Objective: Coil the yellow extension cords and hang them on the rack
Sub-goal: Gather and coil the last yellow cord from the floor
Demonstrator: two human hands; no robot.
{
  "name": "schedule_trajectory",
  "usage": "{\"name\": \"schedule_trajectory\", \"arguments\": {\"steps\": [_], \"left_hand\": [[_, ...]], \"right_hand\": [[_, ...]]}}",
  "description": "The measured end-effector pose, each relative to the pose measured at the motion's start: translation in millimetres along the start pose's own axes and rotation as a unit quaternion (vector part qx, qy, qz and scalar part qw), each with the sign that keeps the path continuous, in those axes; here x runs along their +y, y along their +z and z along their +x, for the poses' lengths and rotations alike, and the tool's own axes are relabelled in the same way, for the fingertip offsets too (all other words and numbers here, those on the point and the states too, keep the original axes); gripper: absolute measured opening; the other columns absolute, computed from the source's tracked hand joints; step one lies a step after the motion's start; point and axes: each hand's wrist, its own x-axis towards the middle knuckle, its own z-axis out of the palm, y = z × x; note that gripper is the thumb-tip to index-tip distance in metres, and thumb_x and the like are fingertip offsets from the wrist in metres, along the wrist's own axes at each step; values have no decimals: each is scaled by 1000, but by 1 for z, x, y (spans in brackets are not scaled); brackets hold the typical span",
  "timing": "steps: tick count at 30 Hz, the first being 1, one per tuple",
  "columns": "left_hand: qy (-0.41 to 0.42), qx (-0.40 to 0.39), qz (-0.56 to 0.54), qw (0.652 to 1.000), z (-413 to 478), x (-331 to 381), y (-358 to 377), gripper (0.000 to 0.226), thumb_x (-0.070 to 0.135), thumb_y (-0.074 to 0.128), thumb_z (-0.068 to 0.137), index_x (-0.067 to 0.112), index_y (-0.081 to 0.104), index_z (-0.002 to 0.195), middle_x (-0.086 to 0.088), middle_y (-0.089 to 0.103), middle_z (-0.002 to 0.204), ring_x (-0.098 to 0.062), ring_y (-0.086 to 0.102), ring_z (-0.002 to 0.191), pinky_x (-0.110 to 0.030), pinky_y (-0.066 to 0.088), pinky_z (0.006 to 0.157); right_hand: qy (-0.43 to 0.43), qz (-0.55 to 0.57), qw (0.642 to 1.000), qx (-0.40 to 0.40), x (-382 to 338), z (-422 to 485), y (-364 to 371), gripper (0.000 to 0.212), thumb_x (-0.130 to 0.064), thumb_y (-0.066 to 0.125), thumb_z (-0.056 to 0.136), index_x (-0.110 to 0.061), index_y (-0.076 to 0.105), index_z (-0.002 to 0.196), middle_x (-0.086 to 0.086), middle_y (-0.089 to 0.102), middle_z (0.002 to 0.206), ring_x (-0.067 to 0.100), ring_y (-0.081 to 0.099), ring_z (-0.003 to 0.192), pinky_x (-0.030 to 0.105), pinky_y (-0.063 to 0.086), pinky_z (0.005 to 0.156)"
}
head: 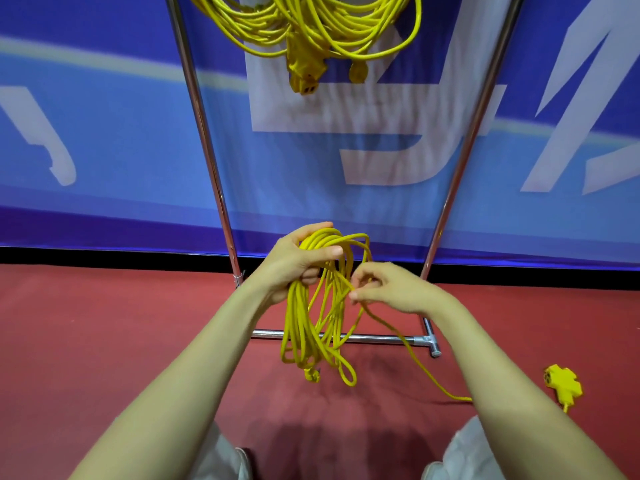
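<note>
Now, left hand (294, 261) grips top of yellow cord coil (311, 327) before rack (211, 161); right hand (384, 289) pinches loose strand (417, 353), seemingly. Socket block (562, 381) lies right of rack base.

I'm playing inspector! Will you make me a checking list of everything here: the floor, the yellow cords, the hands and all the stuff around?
Surface: red floor under the rack.
Job's things: a half-wound coil hangs from the hands in uneven loops; hung coils drape from the rack's top.
Clutter: nothing seen.
Hands: the left hand grips the coil's top; the right hand pinches one strand beside it.
Cables: a loose strand runs from the right hand down to the floor, towards a socket block lying on the right; not yet wound in.
Surroundings: blue banner with white lettering behind the rack.
</note>
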Motion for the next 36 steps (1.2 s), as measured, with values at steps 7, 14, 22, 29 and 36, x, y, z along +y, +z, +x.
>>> {"name": "schedule_trajectory", "arguments": {"steps": [7,14,22,29,36], "left_hand": [[26,-7,-50,998,-4,9,-10,58,3,67,78,14,51,133,3,55,63,-3,28,35,-15,26,34],[-7,-35,103,994,-9,4,-9,55,6,79,70,19,61,120,-5,59,72,-7,30,39,-16,21,39],[7,-94,105,990,-14,11,-16,30,18,57,92,16,61,121,-6,59,71,-6,20,36,-14,13,40],[33,-105,-110,988,-5,21,-48,51,34,70,78,17,57,124,-1,53,68,3,25,30,-9,19,30],[92,9,-133,987,-4,26,-45,28,25,54,92,18,56,120,-1,61,68,0,25,30,-11,21,30]], "right_hand": [[78,-166,982,-45,21,8,22,25,-23,47,99,-17,56,77,-1,61,73,14,59,74,23,46,71],[-50,179,962,199,-8,-8,-22,14,-7,63,87,-19,57,84,-11,62,62,1,39,51,18,27,50],[-81,-80,962,249,0,0,-28,9,-14,62,89,-20,58,84,-2,60,79,8,52,69,24,41,69],[153,-305,937,75,53,-9,-44,15,-19,57,92,-17,48,80,2,55,76,23,53,79,32,37,67],[198,-219,947,125,75,-16,-40,7,-11,44,98,-12,41,91,-2,60,74,14,58,63,25,42,54]]}}
